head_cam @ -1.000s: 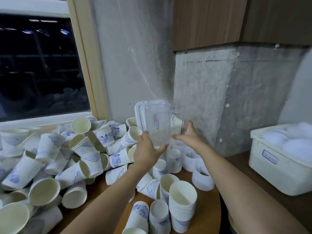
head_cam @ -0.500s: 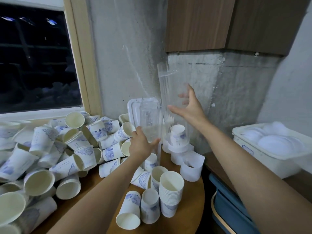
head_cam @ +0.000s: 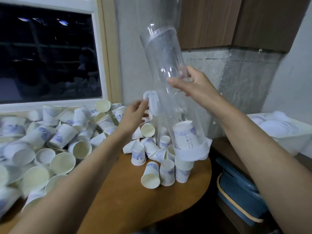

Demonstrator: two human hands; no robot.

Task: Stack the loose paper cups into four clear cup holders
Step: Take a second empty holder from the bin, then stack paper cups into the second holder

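Barely started, I judge. Head view: my right hand (head_cam: 194, 85) grips a tilted clear cup holder (head_cam: 162, 65) with few cups inside; I cannot tell whether my left hand (head_cam: 135, 114) grasps anything. Loose paper cups (head_cam: 59, 137) cover the table (head_cam: 118, 200).

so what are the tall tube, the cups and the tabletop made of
Tall tube: likely clear hard plastic, glossy; the wall shows through it with bright glints. Cups: paper by the look, matte white with blue print. Tabletop: wood or wood-look laminate, smooth brown, faint sheen.
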